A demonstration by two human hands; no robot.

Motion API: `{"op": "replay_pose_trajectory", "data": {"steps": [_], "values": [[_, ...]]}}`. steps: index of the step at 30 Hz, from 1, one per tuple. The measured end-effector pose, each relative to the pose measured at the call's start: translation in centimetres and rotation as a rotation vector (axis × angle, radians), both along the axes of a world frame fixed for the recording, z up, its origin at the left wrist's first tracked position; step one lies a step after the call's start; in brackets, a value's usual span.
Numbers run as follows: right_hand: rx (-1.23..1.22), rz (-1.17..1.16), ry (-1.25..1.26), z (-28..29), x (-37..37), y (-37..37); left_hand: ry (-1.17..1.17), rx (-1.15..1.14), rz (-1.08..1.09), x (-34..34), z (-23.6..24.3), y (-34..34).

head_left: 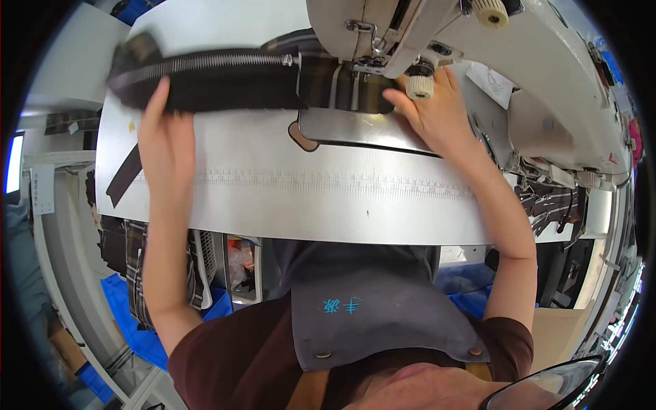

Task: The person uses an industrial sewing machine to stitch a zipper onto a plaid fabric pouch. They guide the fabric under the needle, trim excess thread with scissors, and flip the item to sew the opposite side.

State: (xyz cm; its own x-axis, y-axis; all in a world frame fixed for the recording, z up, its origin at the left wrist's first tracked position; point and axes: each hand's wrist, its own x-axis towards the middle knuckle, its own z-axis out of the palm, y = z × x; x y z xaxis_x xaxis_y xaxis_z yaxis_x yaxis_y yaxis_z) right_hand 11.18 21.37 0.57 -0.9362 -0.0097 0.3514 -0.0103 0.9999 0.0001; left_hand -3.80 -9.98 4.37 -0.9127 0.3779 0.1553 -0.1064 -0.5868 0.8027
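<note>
A long dark fabric piece point(225, 89) with a silver zipper point(205, 63) lies across the white sewing table point(307, 205). Its plaid end point(335, 85) sits under the presser foot point(365, 67) of a cream sewing machine point(410, 27). My left hand point(164, 133) grips the lower edge of the dark fabric at the left, thumb up over the cloth. My right hand point(437, 113) pinches the plaid end just right of the needle, beside a ribbed cream knob point(420, 85). The cloth's far left end is blurred.
A steel needle plate point(355, 130) is set into the table, with a printed ruler scale point(328, 183) in front of it. A dark strip point(123, 176) hangs at the table's left edge. Plaid pieces point(553, 205) lie at the right. Blue bins point(130, 307) and a white basket point(205, 256) stand below.
</note>
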Motion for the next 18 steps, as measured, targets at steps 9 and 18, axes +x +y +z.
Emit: {"op": "replay_pose_trajectory", "data": {"steps": [9,18], "values": [[-0.196,0.035,-0.005,-3.0,-3.8,2.3,-0.238,-0.482,-1.043,18.3,1.5,-3.9],[-0.282,0.299,0.182,-0.4,2.9,-2.6,1.509,-1.226,-0.645,11.4,-1.1,-0.3]]}}
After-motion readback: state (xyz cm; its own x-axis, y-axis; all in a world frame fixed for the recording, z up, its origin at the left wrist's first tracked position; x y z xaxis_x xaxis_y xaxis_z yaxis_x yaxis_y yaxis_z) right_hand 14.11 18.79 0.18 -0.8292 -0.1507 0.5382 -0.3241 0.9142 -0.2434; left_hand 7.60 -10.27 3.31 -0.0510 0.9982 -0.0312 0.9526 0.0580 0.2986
